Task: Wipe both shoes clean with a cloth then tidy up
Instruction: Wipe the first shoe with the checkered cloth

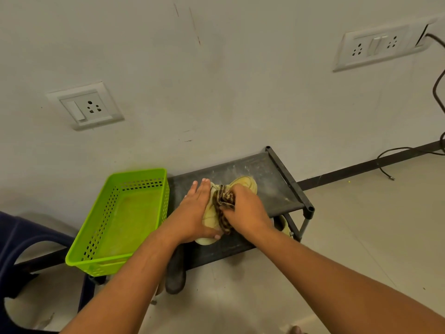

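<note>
- Two grips were on the pale shoe (246, 183): left grip (195, 210) lay flat, fingers straight, pressing it.
- And the right grip (243, 209) was clamped round the patterned cloth (225, 200), on the shoe.

The shoe (244, 185) lies on the rack (272, 186), basket (115, 227) to its left.

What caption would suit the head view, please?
Left hand steadies pale shoe on rack; right hand presses cloth on it.
</note>
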